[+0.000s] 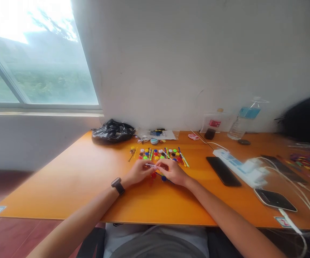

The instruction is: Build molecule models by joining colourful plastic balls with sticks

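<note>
My left hand [139,172] and my right hand [172,171] meet over the orange table [71,179], fingers pinched together on a thin white stick [151,165] held between them. A black watch [117,185] sits on my left wrist. Under my hands lie a red round piece [153,175] and a blue round piece [164,178] on thin sticks. Just beyond my hands several small coloured discs and coloured sticks [160,153] are spread on the table.
A black plastic bag [112,131] lies at the back by the wall, with papers and small tools [157,134] beside it. To the right are a black phone [223,171], a white power strip [238,165] with cables, another phone [275,199], a water bottle [244,122] and a clear box [214,123].
</note>
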`<state>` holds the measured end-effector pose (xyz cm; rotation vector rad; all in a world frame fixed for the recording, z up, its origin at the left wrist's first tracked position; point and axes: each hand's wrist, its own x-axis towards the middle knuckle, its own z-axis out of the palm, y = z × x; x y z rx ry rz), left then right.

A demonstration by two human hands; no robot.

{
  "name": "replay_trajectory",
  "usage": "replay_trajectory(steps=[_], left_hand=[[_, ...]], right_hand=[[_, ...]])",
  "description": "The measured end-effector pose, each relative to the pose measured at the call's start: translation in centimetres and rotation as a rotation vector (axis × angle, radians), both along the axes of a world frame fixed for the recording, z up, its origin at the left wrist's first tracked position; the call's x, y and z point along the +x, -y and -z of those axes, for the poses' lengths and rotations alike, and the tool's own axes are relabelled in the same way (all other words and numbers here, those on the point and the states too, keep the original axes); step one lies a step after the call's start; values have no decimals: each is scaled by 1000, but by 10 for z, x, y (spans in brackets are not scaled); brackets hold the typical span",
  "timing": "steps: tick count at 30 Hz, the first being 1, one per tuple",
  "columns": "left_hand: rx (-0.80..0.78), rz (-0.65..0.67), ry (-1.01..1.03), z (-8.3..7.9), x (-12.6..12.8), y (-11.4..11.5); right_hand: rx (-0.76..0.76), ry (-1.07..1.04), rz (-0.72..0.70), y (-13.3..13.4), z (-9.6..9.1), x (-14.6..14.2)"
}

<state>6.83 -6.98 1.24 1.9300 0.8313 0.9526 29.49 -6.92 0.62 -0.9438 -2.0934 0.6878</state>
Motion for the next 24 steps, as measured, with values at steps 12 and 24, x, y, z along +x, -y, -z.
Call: replay_trajectory(steps=[12,24], left_hand=[[56,-2,-55,7,-4,-5],[103,10,-110,7,-3,-4]], right_hand=[[-45,77,-33,7,-8,2],[-28,167,-49,11,-14,5]])
